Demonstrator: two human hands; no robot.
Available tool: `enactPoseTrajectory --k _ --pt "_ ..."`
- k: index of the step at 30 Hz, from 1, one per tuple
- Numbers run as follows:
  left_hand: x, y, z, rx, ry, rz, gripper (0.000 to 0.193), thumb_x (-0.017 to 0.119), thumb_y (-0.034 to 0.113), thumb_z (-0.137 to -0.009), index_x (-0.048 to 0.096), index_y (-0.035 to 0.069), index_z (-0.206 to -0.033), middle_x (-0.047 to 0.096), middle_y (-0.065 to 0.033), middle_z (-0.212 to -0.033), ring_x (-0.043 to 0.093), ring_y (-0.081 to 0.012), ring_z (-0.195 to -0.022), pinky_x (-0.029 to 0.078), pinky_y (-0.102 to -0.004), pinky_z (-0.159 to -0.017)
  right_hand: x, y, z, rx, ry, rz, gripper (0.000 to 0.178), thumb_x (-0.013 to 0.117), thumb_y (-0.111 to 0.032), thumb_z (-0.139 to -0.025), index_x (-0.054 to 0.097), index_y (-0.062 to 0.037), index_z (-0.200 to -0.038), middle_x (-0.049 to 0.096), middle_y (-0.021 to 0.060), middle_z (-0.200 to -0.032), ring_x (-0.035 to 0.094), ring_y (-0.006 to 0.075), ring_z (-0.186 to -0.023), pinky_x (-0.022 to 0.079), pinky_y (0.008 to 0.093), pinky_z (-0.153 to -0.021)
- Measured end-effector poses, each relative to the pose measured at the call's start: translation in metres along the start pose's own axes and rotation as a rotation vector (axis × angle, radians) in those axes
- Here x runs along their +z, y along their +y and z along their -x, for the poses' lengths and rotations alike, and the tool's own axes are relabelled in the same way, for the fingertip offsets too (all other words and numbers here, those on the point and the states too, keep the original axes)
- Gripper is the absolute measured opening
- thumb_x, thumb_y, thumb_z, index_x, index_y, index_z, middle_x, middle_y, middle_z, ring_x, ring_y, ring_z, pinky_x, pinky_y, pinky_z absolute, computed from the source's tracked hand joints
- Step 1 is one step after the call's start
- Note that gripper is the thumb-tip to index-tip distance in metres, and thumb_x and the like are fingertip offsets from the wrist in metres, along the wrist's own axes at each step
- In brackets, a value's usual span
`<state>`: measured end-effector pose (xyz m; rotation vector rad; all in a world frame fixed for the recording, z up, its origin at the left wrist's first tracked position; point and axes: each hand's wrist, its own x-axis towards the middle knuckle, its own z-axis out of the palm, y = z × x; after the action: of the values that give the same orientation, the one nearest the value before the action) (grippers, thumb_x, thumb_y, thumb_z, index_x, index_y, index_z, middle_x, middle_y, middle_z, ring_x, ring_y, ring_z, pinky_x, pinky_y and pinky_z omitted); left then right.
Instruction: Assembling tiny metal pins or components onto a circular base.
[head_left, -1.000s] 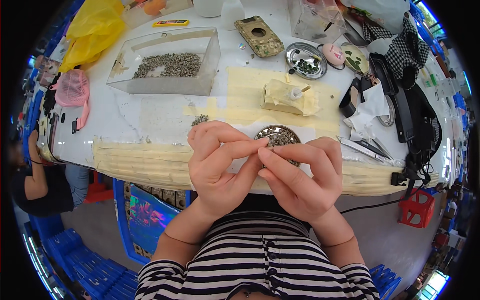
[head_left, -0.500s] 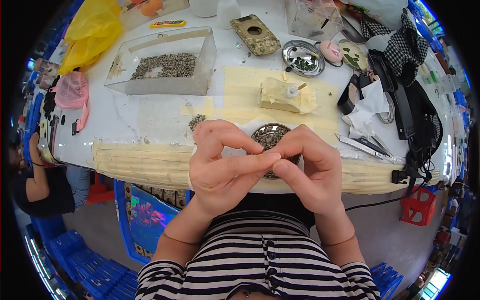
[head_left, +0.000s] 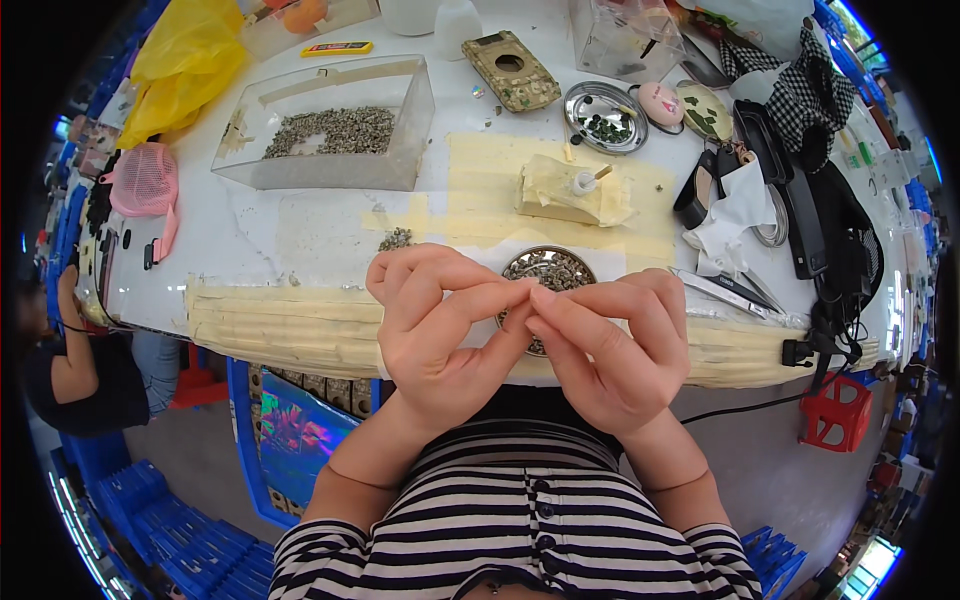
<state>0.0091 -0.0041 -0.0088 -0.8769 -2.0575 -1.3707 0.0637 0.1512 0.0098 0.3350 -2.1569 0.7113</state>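
Note:
My left hand [head_left: 440, 335] and my right hand [head_left: 615, 345] meet fingertip to fingertip over the table's near edge. Each is closed in a pinch of thumb and forefinger, and whatever sits between the tips is too small to make out. Right behind and below them stands a round metal dish [head_left: 518, 254] of small grey-brown pieces, partly hidden by my fingers. A little heap of similar pieces [head_left: 396, 239] lies on the table beyond my left hand.
At the back left stands a clear box [head_left: 415, 165] of small pieces. Beyond the dish is a tape-covered block [head_left: 560, 203] holding a small white bottle [head_left: 584, 183]. Tweezers [head_left: 725, 290] lie to the right. Farther back are a metal plate [head_left: 578, 97] and a camouflage-patterned case [head_left: 525, 85].
My right hand has turned and its fingers have come down to a tip-to-tip pinch against the left. My left fingers have shifted slightly, and more of the dish shows.

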Motion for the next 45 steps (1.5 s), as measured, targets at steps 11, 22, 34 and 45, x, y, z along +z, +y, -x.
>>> enactPoseTrajectory --k 11,22,34,45 --pt "-0.0005 0.0009 0.0005 0.025 -0.008 0.004 0.030 0.084 0.003 -0.066 0.077 0.014 -0.092 0.065 0.0044 -0.084 0.057 -0.0163 -0.082 0.033 -0.0338 -0.082 -0.0024 0.0065 -0.0006 0.466 -0.173 -0.534 0.015 0.082 -0.006 -0.077 0.075 -0.0039 -0.090 0.066 0.0059 -0.081 0.059 0.0204 -0.074 0.046 0.0304 -0.067" --pt "-0.0022 0.0005 -0.0016 0.005 -0.080 -0.040 0.029 0.084 0.004 -0.064 0.076 0.013 -0.091 0.065 0.0036 -0.083 0.057 -0.0167 -0.080 0.033 -0.0337 -0.082 -0.0025 0.0023 0.0008 -0.030 -0.047 -0.053 0.029 0.084 -0.006 -0.068 0.077 -0.0095 -0.096 0.066 -0.0001 -0.082 0.054 0.0180 -0.072 0.041 0.0302 -0.065" --pt "-0.0018 0.0002 -0.0002 0.033 -0.045 0.001 0.031 0.084 0.005 -0.064 0.076 0.014 -0.092 0.065 0.0041 -0.084 0.057 -0.0166 -0.081 0.033 -0.0346 -0.081 -0.0019 0.0082 0.0027 0.428 -0.142 -0.496 0.017 0.082 -0.005 -0.076 0.075 -0.0054 -0.091 0.067 0.0071 -0.080 0.058 0.0223 -0.074 0.046 0.0307 -0.067" --pt "-0.0001 -0.0017 0.0009 -0.011 -0.023 0.012 0.028 0.085 0.005 -0.064 0.076 0.014 -0.090 0.065 0.0029 -0.083 0.057 -0.0173 -0.081 0.034 -0.0341 -0.081 -0.0029 -0.0008 0.0055 -0.011 -0.054 -0.002 0.033 0.085 -0.013 -0.068 0.078 -0.0109 -0.100 0.065 -0.0023 -0.084 0.052 0.0174 -0.074 0.039 0.0299 -0.067"
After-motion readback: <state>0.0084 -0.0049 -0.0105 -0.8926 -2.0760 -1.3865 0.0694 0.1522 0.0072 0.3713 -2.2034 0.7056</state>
